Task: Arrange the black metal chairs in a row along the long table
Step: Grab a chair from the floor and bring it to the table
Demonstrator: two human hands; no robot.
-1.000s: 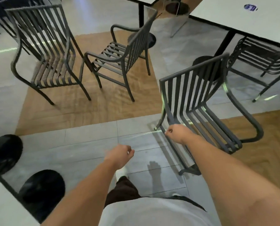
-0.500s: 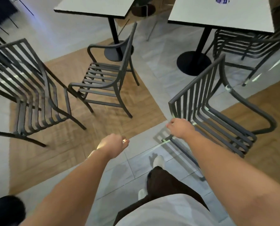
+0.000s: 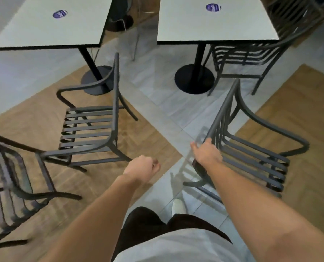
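My right hand (image 3: pixel 206 155) grips the near corner of the top rail of a black slatted metal chair (image 3: pixel 252 154) at the right, whose seat faces right. My left hand (image 3: pixel 143 167) hangs in a loose fist above the floor, holding nothing. A second black chair (image 3: pixel 89 129) stands ahead on the left, seat facing left. A third chair (image 3: pixel 8 188) fills the left edge, partly cut off. A fourth chair (image 3: pixel 252 53) is tucked under the right grey table (image 3: pixel 214 27). Another grey table (image 3: pixel 49 31) stands at the upper left.
Each table stands on a black pedestal with a round base, the left base (image 3: pixel 95 80) and the right base (image 3: pixel 194 79). The floor is grey tile with wood-pattern patches. My legs and a white shoe (image 3: pixel 178 206) show at the bottom.
The view has swung toward the two tables, which now sit closer. My right hand kept its grip on the chair back, and the chair came nearer the right table. The left hand stays curled.
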